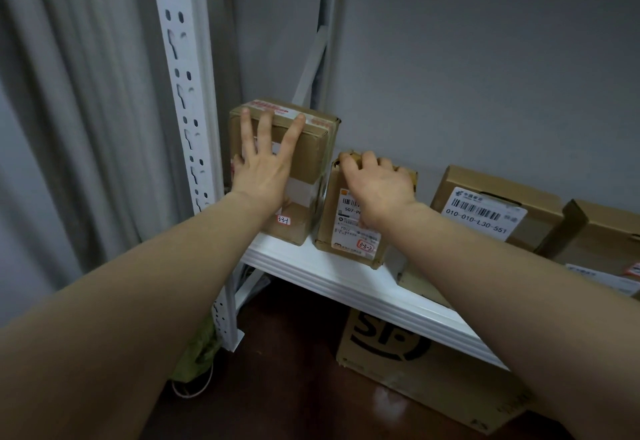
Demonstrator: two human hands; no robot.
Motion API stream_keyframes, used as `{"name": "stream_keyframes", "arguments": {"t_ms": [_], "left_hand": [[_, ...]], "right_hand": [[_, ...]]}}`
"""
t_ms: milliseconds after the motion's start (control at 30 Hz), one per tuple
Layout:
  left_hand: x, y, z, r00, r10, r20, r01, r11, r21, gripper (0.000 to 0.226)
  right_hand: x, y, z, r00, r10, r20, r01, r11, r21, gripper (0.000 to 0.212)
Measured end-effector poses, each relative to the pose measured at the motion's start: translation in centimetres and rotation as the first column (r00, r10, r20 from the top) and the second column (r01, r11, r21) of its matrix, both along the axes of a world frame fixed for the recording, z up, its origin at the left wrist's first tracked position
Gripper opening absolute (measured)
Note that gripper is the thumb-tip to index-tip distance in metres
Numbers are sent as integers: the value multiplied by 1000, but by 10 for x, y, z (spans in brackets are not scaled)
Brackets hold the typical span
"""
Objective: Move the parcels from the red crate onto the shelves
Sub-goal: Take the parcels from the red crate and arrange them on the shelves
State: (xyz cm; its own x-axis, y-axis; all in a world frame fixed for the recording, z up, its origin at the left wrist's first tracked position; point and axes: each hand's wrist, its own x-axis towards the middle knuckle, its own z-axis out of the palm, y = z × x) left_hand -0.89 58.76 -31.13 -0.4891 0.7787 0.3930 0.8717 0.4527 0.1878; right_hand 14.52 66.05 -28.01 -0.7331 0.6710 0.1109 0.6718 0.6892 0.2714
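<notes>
Gripped parcel [331, 211], white shelf [311, 266], grey wall [485, 58]

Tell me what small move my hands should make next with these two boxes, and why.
Probably slide the smaller box left against the taller box: the right hand grips its top, a gap shows between their bases, and the left hand presses flat on the taller one.

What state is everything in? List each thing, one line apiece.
Tall parcel: upright, taped shut, left end of shelf.
Small parcel: upright beside it.
SF box: on floor under shelf.
Left hand: fingers spread, pressing flat on tall parcel.
Right hand: grips small parcel's top.
</notes>
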Motion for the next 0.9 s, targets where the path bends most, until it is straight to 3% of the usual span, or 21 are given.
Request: {"name": "stream_keyframes", "arguments": {"t_ms": [467,700,900], "left_hand": [[-3,8,-1,1000,-24,6,24,1000,-4,122],[-1,6,2,1000,-25,6,25,1000,-10,128],[10,2,8,999,-23,-40,24,1000,4,134]], "right_hand": [[-4,13,1,1000,-13,18,13,999,30,92],[-3,13,7,999,-35,41,35,999,19,117],[6,9,15,1000,-21,9,20,1000,15,124]]}}
